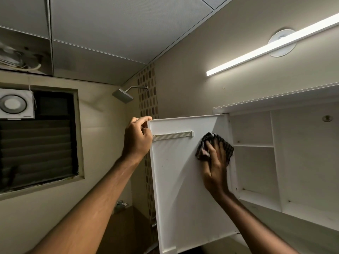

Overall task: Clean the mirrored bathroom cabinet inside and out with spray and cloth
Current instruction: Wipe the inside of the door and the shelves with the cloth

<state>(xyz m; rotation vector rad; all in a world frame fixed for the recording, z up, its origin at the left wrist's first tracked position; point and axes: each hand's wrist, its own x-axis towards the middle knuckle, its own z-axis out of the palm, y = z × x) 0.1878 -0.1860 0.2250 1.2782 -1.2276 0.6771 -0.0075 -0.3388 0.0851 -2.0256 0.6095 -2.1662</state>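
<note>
The left hand grips the open cabinet door's far-left top corner to steady it while the right hand, fingers flat, presses the dark cloth against its inner face.

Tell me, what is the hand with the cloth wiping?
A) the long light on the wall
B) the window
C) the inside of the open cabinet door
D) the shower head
C: the right hand presses the dark checked cloth flat on the white inner face of the open cabinet door, while the left hand grips the door's outer edge near the top.
</note>
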